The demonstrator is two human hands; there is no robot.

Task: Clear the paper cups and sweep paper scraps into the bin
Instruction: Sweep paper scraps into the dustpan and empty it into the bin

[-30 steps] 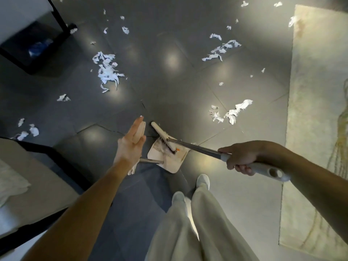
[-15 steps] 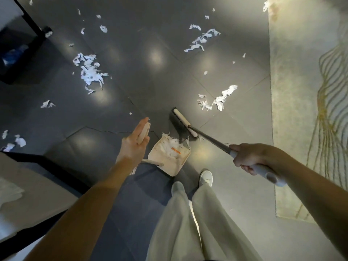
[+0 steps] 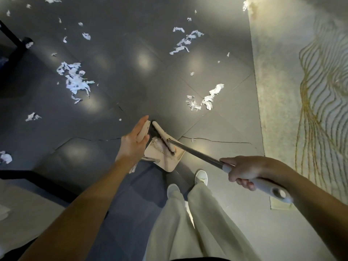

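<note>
Paper scraps (image 3: 207, 98) lie in torn white curls across the floor (image 3: 131, 63), the nearest heap at 1 o'clock from the dustpan (image 3: 169, 163), a bigger tangle at 10 o'clock and a strung-out line at 12 o'clock, all well apart from it; a few crumpled bits sit inside the pan. Half a second ago the broom (image 3: 160, 130) stood out on the tiles beyond the pan's lip; now its long pale head with dark bristles has been drawn back over the pan's mouth. The pan is flat beige plastic, ribbed along one edge, and has kept its place in front of the white shoes (image 3: 201, 176). The left hand (image 3: 134, 142) pinches the pan's upright handle between straight fingers and thumb, as before. The right hand (image 3: 244, 170) is wrapped around the broom's grey grip, below the thin metal shaft. The floor is dark, glossy square tile with light spots. At 3 o'clock lies a pale rug (image 3: 282, 91) with wavy gold lines.
</note>
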